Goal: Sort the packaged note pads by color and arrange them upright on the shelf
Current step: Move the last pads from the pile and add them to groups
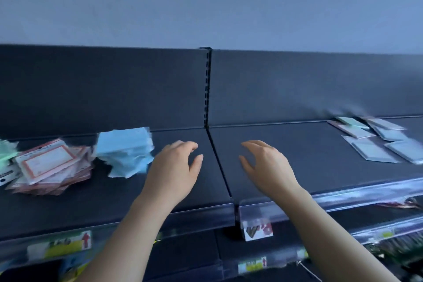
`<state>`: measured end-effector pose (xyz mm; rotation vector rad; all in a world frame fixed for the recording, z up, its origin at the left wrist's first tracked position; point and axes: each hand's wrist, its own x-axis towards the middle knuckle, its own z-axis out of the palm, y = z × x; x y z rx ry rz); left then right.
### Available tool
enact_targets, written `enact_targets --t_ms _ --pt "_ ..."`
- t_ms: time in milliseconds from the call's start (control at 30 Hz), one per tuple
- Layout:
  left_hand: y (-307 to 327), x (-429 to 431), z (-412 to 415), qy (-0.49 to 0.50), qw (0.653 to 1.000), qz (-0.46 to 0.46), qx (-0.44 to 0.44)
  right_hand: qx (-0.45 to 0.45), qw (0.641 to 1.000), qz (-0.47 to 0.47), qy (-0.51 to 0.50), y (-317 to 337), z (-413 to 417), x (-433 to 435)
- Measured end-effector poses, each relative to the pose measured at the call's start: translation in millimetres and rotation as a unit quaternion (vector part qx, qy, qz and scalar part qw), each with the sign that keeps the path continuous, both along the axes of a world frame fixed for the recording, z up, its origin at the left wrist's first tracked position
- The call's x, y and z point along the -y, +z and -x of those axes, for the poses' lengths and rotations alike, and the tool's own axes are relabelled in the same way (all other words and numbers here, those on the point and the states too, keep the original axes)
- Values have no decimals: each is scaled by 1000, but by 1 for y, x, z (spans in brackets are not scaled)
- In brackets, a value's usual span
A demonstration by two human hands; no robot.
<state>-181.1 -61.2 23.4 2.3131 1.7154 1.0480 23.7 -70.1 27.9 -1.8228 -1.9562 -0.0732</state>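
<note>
Above the shelf (304, 158), left hand (176, 168) and right hand (269, 167) hover, fingers (253, 144) loosely curled, empty.

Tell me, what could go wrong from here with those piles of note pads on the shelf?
1. The blue stack is ragged and sits close to the left hand. A careless nudge could topple it into the red-bordered pile, mixing the colours.
2. The loose pads at the right lie flat and overlapping in clear wrappers. The right hand might lift several at once, or slide one off the shelf.
</note>
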Motion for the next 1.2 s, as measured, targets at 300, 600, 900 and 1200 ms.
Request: enact_targets --t_ms 300,600,900,1200 --pt "-11 -21 -156 -63 997 37 -23 -8 997 29 -68 -20 -152 2" --pt "-25 -67 -244 -108 989 73 -74 30 982 81 -171 -54 -282 -32" --pt "-35 -109 -314 -136 978 110 -115 -24 972 97 -211 -67 -366 -54" --pt "-30 -115 -397 -136 972 145 -126 -61 993 98 24 -53 -380 -53"
